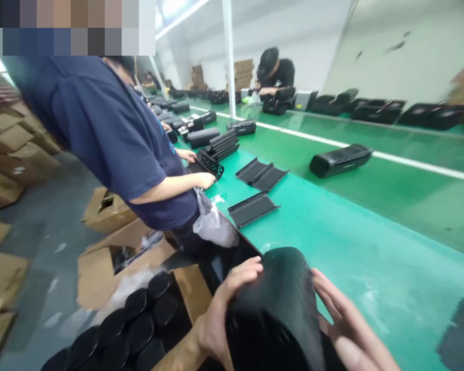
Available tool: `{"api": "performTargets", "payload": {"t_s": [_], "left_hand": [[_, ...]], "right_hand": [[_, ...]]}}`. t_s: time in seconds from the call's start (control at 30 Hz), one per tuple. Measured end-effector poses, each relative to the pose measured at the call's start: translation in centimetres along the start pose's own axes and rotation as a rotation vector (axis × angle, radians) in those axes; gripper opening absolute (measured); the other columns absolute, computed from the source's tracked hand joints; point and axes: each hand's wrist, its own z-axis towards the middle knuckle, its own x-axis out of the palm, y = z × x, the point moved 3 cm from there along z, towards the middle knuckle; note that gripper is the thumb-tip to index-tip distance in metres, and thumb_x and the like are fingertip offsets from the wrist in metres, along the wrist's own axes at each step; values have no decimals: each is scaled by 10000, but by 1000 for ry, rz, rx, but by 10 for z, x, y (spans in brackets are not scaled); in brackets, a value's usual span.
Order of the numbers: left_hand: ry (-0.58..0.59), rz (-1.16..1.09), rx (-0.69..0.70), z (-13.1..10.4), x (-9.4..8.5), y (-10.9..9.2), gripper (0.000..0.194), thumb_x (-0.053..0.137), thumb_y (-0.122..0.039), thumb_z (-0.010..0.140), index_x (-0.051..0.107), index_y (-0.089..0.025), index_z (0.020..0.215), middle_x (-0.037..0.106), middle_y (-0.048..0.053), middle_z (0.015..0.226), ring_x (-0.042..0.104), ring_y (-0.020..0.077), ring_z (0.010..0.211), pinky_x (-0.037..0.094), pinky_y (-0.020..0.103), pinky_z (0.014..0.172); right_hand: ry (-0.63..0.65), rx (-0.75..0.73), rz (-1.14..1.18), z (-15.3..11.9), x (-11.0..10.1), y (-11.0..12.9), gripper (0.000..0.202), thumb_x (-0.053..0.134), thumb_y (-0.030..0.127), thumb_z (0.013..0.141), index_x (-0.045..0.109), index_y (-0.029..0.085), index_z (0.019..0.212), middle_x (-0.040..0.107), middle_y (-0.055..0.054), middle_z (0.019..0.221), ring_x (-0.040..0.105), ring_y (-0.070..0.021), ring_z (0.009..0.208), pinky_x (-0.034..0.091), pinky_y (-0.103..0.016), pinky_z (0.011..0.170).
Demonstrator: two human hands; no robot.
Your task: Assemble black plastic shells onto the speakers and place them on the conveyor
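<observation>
A large black rounded housing (278, 304) fills the bottom centre, close to the camera, over the edge of the green work surface. My left hand (232, 304) is wrapped round its left side, thumb hidden. On the right side, my right hand (344, 319) presses against the same housing with its fingers stretched along it. The underside of the housing is out of view. Beyond it on the green surface lie a black curved panel (253, 208) and a pair of similar panels (263, 175).
To the left stands a person in a navy shirt (112, 134), hands on a black perforated part (209, 164). Black round-ended pieces (112, 327) fill a box at lower left. A black unit (340, 159) lies on the belt. Another person (276, 72) works across it.
</observation>
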Motion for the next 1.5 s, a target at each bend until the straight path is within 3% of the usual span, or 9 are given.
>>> {"api": "performTargets", "payload": {"t_s": [0.13, 0.23, 0.33, 0.43, 0.6, 0.83, 1.1, 1.37, 1.5], "left_hand": [[650, 500, 404, 43, 43, -16, 552, 433, -569, 1085, 593, -302, 1541, 689, 150, 1471, 581, 357, 1455, 71, 644, 1338], [828, 686, 506, 63, 64, 1, 653, 580, -674, 990, 572, -340, 1552, 589, 126, 1588, 345, 412, 1609, 60, 642, 1339], [548, 320, 243, 84, 73, 26, 1014, 644, -908, 774, 531, -301, 1578, 382, 163, 1722, 240, 466, 1635, 227, 641, 1314], [168, -192, -204, 97, 87, 49, 1015, 562, -904, 836, 429, -286, 1631, 371, 213, 1715, 464, 453, 1518, 502, 600, 1134], [185, -532, -302, 110, 117, 48, 796, 851, -657, 802, 669, -174, 1408, 726, 210, 1358, 675, 417, 1292, 504, 548, 1130], [145, -720, -418, 120, 114, 60, 827, 840, -683, 795, 667, -146, 1399, 775, 218, 1243, 739, 418, 1175, 552, 551, 1051], [156, -908, -710, 117, 98, 102, 936, 714, -880, 741, 729, -115, 1281, 822, 206, 1077, 799, 358, 894, 602, 440, 807], [154, -981, -597, 116, 82, 91, 946, 688, -892, 766, 691, -160, 1365, 813, 169, 1153, 794, 335, 926, 586, 483, 892], [73, -946, -561, 109, 77, 88, 1008, 721, -910, 710, 701, -141, 1361, 795, 184, 1180, 769, 339, 974, 576, 480, 917]], "right_hand": [[-121, 172, 166, 22, -28, 34, 910, 571, 833, 868, 405, 406, 1655, 395, -120, 1744, 446, -486, 1528, 490, -672, 1138], [-182, 169, 17, 20, -30, 74, 1006, 690, 708, 883, 244, 363, 1716, 353, -124, 1762, 396, -425, 1573, 355, -605, 1263], [-303, 135, -106, 10, -30, 92, 973, 660, 676, 930, 189, 362, 1721, 255, -108, 1799, 276, -399, 1631, 257, -599, 1307], [-343, 8, -390, 7, -32, 89, 997, 716, 641, 919, 184, 383, 1722, 185, -86, 1816, 172, -407, 1659, 154, -657, 1319], [-175, -68, -515, 25, -41, 77, 949, 761, 566, 917, 265, 378, 1704, 210, -98, 1808, 185, -402, 1657, 208, -704, 1291], [-119, 175, -240, 57, -48, 101, 1041, 815, 590, 856, 284, 346, 1717, 417, -140, 1725, 469, -423, 1523, 522, -590, 1139], [-309, 441, 108, 84, -72, 117, 868, 650, 674, 895, 368, 419, 1675, 515, -69, 1670, 735, -446, 1225, 656, -548, 880], [-271, 154, -1086, 146, -134, 87, 998, 799, 576, 778, 460, 221, 1648, 232, -211, 1780, 287, -592, 1564, 324, -699, 1219], [-190, 170, -1246, 156, -140, 71, 870, 731, 587, 819, 554, 167, 1560, 326, -278, 1713, 357, -642, 1500, 383, -766, 1134]]}}
